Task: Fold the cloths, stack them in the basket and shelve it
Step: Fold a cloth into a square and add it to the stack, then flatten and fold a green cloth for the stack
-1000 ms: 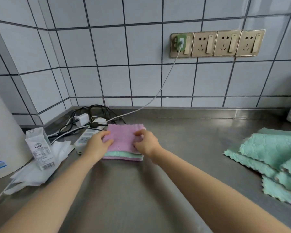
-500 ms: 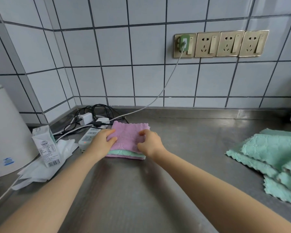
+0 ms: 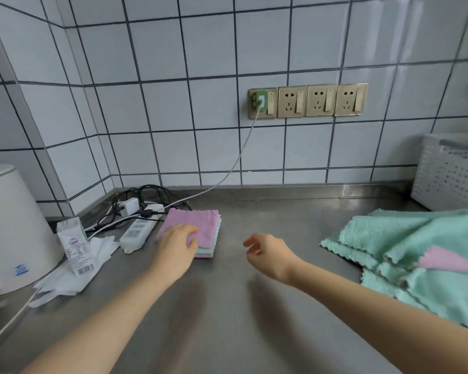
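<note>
A small stack of folded cloths (image 3: 200,222), pink on top with green and pink layers under it, lies on the steel counter left of centre. My left hand (image 3: 177,242) rests on the stack's near left part, fingers loosely bent. My right hand (image 3: 268,252) hovers above the bare counter to the right of the stack, fingers loosely curled and holding nothing. A heap of unfolded green cloths (image 3: 422,252) with a pink corner showing lies at the right. The grey perforated basket (image 3: 449,179) stands at the back right against the wall.
A white power strip (image 3: 138,232) with tangled cables lies just left of the stack. A small carton (image 3: 75,245) stands on white tissue beside a white kettle (image 3: 14,228). Wall sockets (image 3: 308,101) sit above, one with a cable running down.
My right hand has lifted off the folded stack and moved right over the counter. The left hand stays on the stack. The view has tilted up and right, bringing the basket in.
</note>
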{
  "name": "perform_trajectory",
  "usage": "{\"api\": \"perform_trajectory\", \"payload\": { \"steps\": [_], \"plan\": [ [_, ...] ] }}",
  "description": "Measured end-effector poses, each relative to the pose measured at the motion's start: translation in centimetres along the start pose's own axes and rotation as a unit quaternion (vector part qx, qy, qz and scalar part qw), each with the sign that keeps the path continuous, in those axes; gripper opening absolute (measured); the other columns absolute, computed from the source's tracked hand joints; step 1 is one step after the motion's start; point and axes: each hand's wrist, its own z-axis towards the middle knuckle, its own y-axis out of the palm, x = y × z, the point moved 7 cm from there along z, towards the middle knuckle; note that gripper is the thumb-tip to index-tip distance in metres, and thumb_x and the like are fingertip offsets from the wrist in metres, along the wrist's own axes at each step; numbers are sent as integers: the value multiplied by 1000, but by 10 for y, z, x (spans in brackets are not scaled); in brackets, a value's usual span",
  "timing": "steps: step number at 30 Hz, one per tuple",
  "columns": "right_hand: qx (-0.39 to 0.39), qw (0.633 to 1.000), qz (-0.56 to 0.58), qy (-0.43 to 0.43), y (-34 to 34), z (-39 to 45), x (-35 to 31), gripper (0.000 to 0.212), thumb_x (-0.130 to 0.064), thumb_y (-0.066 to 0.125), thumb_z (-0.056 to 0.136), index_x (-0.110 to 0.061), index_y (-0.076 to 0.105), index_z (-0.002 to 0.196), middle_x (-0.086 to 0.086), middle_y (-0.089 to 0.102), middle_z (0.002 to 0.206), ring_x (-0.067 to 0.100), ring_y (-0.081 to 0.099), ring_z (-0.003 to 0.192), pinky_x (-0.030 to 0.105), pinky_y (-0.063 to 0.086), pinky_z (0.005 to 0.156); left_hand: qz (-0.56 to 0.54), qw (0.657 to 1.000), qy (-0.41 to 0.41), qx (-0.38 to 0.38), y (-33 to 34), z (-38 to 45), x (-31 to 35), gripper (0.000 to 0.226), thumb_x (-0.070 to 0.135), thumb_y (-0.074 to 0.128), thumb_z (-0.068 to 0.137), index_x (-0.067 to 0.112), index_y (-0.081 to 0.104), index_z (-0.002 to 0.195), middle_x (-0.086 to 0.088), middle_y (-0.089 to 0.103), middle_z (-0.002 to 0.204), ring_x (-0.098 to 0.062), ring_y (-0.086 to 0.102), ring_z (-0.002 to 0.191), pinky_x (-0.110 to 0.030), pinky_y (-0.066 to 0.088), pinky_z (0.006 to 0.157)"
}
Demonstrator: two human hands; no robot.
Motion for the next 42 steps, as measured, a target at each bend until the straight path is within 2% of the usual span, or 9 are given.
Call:
{"api": "perform_trajectory", "payload": {
  "steps": [8,14,19,24,26,29,33,38,42],
  "plan": [
    [52,996,-67,13,-80,-112,82,25,-16,53,86,-22,63,108,-10,65,90,8,63,90,24,50,86,-111,990,63,-58,45,-69,124,27,12,58,88,17,66,113,11,67,94,-12,60,101,-21,41,89],
    [119,983,-129,55,-153,-157,153,24,-9,57,84,-16,67,104,-5,67,84,15,67,85,28,51,83,-152,976,103,-116,98,-85,209,26,14,56,88,16,67,111,2,70,102,-15,61,102,-27,44,95],
    [186,961,-177,103,-213,-165,205,35,-4,61,84,-7,58,119,12,64,110,25,63,93,26,44,81,-145,959,163,-180,140,-82,281,31,16,53,90,14,63,119,-1,63,116,-16,56,110,-23,41,96],
    [163,958,-183,150,-228,-149,233,56,-35,63,87,-11,45,135,10,57,124,25,58,107,32,46,86,-123,948,184,-230,181,-66,332,42,18,54,92,13,49,133,-4,50,134,-21,46,124,-31,37,104],
    [150,958,-177,167,-226,-143,238,45,-36,59,90,-12,52,127,8,62,114,22,61,90,31,49,73,-114,947,186,-236,194,-59,342,48,19,55,92,16,43,139,-1,44,142,-20,41,129,-33,35,106],
    [148,953,-199,173,-228,-134,238,18,-19,54,90,-5,62,97,10,66,85,27,65,76,38,54,65,-96,943,179,-265,217,-52,346,57,26,58,90,19,37,143,1,40,146,-21,39,132,-38,36,108],
    [248,957,-82,124,-248,-126,222,13,-5,48,90,-6,57,81,15,66,78,32,67,71,43,57,63,-93,955,141,-245,230,-45,344,51,39,57,89,19,44,134,2,50,130,-23,53,115,-37,47,90],
    [346,937,-40,-24,-273,-128,161,13,-1,54,89,-8,61,98,7,66,89,25,63,82,25,43,67,-234,952,58,-187,223,-25,336,33,34,53,90,25,56,121,5,62,114,-18,61,102,-30,49,80],
    [386,916,-5,-107,-284,-137,117,16,0,54,87,-13,60,94,-1,63,84,15,60,78,6,42,63,-260,961,-12,-92,193,-11,316,20,21,48,92,20,68,95,1,62,76,-22,56,74,-27,38,61]
  ]
}}
